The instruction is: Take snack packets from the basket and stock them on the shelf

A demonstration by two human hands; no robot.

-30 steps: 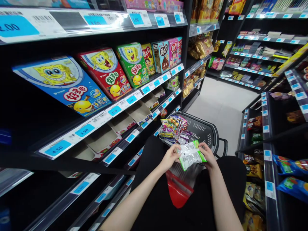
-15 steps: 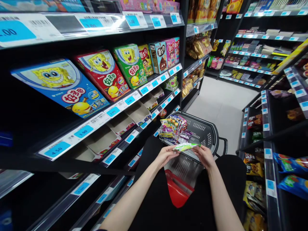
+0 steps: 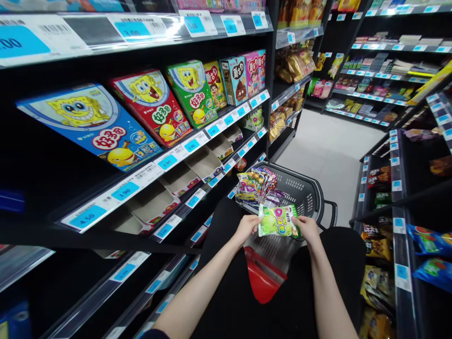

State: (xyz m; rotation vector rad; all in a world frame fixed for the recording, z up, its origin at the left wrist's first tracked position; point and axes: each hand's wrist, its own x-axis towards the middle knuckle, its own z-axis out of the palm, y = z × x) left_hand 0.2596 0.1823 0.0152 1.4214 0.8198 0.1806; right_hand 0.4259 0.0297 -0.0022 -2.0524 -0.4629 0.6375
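A green and white candy packet is stretched between my hands, its printed face turned up toward me. My left hand pinches the packet's left end. On the other side, my right hand grips its right end with the thumb on top. Just beyond and below the packet stands a dark grey shopping basket with a red part at its near side. Several colourful candy packets lie heaped in the basket's left half. The packet I hold hides part of the basket's near side.
Left of me, a shelf holds snack boxes in blue, red and green. Below are open cardboard trays. A shelf with bagged snacks stands at the right. Grey floor runs ahead between the shelves.
The green packet has been tilted from nearly edge-on to face up, so its print shows. Both hands still hold its ends. The view has shifted slightly.
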